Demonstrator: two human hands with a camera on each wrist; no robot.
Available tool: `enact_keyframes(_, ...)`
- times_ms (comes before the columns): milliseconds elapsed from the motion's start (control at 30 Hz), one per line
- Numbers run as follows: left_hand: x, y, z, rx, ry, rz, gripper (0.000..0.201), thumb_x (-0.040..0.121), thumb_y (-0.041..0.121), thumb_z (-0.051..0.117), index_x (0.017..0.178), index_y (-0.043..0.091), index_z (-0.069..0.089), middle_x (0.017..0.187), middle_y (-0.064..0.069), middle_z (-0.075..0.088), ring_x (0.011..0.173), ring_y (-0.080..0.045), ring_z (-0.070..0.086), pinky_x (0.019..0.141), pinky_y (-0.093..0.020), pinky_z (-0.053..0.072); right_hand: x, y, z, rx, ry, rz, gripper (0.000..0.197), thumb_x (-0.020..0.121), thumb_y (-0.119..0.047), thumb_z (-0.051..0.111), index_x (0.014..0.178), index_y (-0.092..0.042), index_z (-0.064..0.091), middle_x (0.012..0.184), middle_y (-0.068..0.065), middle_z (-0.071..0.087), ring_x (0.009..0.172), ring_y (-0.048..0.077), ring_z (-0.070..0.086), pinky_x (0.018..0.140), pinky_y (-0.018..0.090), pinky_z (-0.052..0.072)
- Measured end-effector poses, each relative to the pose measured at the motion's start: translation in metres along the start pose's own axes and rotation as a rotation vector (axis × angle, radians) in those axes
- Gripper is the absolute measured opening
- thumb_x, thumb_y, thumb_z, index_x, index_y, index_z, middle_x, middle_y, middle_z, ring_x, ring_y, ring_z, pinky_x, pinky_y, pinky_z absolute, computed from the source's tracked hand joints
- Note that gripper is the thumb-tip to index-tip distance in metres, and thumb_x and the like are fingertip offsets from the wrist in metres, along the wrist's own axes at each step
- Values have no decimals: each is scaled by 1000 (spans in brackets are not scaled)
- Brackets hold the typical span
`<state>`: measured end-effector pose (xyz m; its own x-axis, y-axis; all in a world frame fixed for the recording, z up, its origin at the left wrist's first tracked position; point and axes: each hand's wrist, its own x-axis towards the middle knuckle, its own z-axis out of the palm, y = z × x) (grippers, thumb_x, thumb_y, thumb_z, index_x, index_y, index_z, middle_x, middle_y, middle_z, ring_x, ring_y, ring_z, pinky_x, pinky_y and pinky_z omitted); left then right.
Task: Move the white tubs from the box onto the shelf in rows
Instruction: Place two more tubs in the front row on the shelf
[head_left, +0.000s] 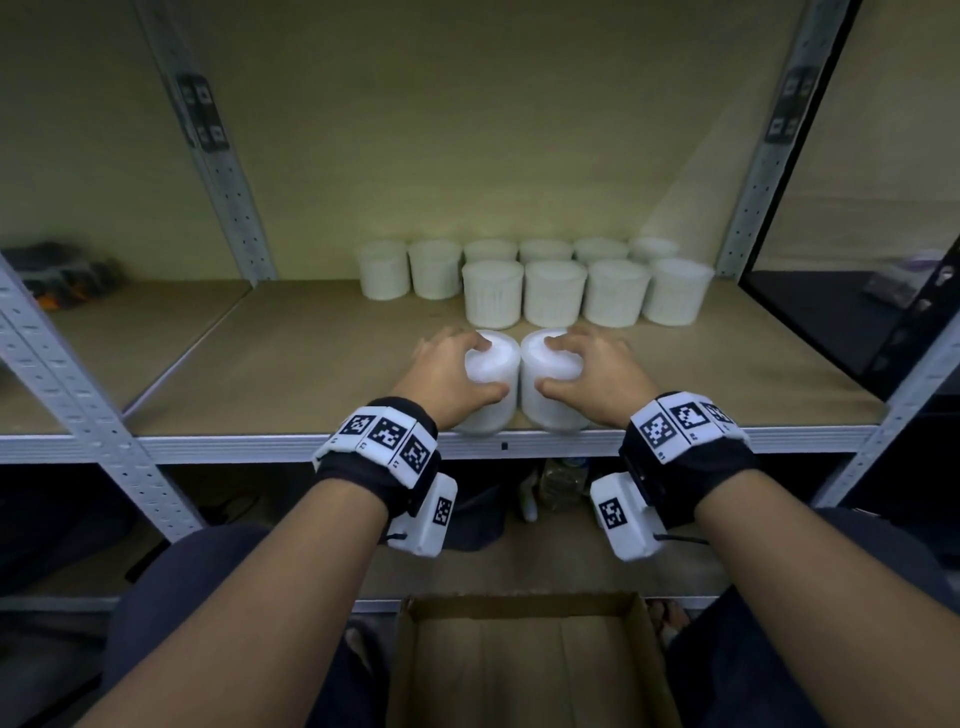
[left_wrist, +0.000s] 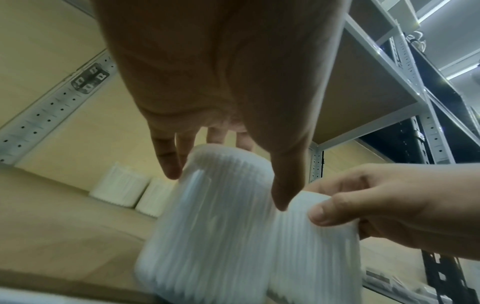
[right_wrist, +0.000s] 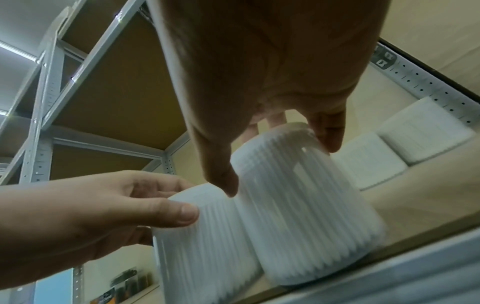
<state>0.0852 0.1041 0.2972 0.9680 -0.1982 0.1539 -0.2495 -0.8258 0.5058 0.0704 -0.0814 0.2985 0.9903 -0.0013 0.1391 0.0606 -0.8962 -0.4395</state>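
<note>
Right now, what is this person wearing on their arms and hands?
Both hands, left hand and right hand, are bare, as are the forearms. Each wrist carries a black fabric band ringed with white blocks printed with black square code markers. A white boxy camera unit hangs under each wrist, with its own marker and a thin black cable.

dark items with orange (head_left: 62, 283) on left shelf bay | bottle (head_left: 563, 480) on lower level, blurred
</note>
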Motion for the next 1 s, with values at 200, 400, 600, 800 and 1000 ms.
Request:
enact_keyframes(200,-5,4,-13,153,-53,43,66,77,50,68,135,27,46,141,3,36,132,-23,30,108,-40,30,-2,0,-10,-101,-59,7,66,78,-48,64,140,-32,45,155,-1,29,142,30,24,117,45,24)
enact_keyframes(400,-12,11,-20,114,-23,121,34,85,29,62,117,18,61,117,-1,52,116,-20,48,96,-28,37,-8,-4,-32,-105,-64,-42,36,82,-22,62,118,-20,66,128,3,61,118,20,55,87,22,40)
enact_keyframes(600,-10,13,-24,119,-15,100,30,89,21,59,118,14,62,122,-4,55,115,-19,50,85,-21,34,-9,-11,-32,-89,-39,-31,29,83,-25,65,111,-23,71,126,2,64,116,18,58,91,24,44)
enact_keyframes(800,5,-2,-33,118,-23,12,31,89,16,60,120,14,62,128,-6,56,116,-21,54,86,-22,39,6,-28,-24,-114,-76,-83,31,87,-26,63,117,-21,69,128,2,64,119,20,58,98,30,45)
enact_keyframes(1000,26,-30,-47,140,2,-57,31,89,10,60,120,12,63,127,-7,60,113,-22,59,96,-28,46,45,-54,-7,-131,-114,-123,31,86,-29,63,116,-24,68,127,5,63,114,24,60,98,32,49)
